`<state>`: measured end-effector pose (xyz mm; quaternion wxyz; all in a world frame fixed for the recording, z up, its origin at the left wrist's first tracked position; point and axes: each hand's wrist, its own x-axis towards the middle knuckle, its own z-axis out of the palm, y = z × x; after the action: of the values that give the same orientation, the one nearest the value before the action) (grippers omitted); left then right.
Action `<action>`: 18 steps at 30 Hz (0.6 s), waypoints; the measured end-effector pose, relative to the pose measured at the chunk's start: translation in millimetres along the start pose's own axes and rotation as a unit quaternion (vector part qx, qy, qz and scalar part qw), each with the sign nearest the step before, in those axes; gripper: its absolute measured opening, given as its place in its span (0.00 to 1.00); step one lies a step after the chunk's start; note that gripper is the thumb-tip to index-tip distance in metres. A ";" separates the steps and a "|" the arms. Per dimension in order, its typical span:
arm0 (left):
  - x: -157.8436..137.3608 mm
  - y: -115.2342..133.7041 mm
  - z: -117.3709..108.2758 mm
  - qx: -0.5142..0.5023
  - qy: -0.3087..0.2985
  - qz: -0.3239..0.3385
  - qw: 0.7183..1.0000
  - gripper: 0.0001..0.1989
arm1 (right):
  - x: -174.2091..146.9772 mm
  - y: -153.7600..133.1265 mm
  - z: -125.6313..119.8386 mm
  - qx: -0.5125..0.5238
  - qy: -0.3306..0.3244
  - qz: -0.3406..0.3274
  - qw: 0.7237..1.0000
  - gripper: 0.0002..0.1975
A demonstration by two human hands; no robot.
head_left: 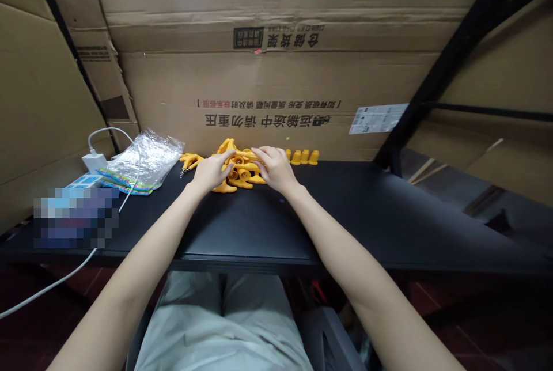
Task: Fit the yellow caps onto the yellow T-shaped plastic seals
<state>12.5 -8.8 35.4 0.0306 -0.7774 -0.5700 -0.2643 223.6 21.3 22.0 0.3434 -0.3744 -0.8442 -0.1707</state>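
Note:
My left hand point(211, 171) and my right hand point(277, 168) are over a pile of yellow plastic parts at the back of the black tabletop. Between them, the fingers of both pinch a long yellow plastic piece point(245, 154), whose ends are partly hidden. Hollow yellow cups point(244, 175) and a curved yellow part point(224, 188) lie below it. To the left of my left hand is a yellow hand-shaped piece point(190, 160) with a small metal chain. Beyond my right hand, several small yellow cups point(305, 156) stand in a row.
A cardboard wall point(268, 77) rises directly behind the black table point(345, 204). At left lie clear plastic bags point(149, 158), colourful packets point(125, 182), a white charger point(94, 161) with its cable, and a blurred-out item point(75, 217). Dark metal posts frame the sides.

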 end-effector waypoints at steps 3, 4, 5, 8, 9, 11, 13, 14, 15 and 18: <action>-4.6 -8.5 8.7 0.004 0.025 -0.002 1.000 0.26 | -1.3 -5.3 3.7 0.016 -0.006 -0.022 1.000 0.20; -5.8 -12.1 12.0 0.000 0.034 -0.003 0.999 0.25 | -2.0 -6.0 5.9 0.024 -0.012 -0.030 0.999 0.20; -6.9 -15.3 15.0 -0.002 0.042 -0.010 0.999 0.23 | -2.8 -6.3 8.5 0.031 -0.019 -0.037 0.999 0.20; -9.7 -20.8 20.0 0.013 0.042 -0.039 0.998 0.20 | -5.1 -7.2 16.4 0.041 -0.041 -0.047 0.997 0.19; -10.4 -21.2 20.4 0.022 0.038 -0.046 0.998 0.19 | -5.6 -7.8 18.5 0.041 -0.052 -0.047 0.997 0.19; -11.7 -20.2 19.9 0.037 0.028 -0.054 0.997 0.18 | -6.5 -9.6 21.1 0.037 -0.079 -0.045 0.995 0.19; -12.6 -18.0 19.0 0.040 0.018 -0.060 0.997 0.18 | -6.8 -12.0 22.1 0.026 -0.108 -0.036 0.993 0.18; -12.9 -17.0 18.8 0.037 0.013 -0.062 0.997 0.18 | -6.9 -13.2 22.2 0.017 -0.119 -0.030 0.992 0.18; -13.1 -16.1 19.0 0.033 0.009 -0.063 0.997 0.18 | -6.8 -14.2 22.2 0.007 -0.128 -0.023 0.992 0.17; -13.3 -15.6 21.6 0.018 0.001 -0.062 0.998 0.17 | -6.0 -15.9 22.2 -0.014 -0.136 -0.019 0.990 0.13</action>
<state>3.8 -7.4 7.0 0.0286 -0.7393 -0.6218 -0.2569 204.5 19.8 1.6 0.2169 -0.3830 -0.8875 -0.1362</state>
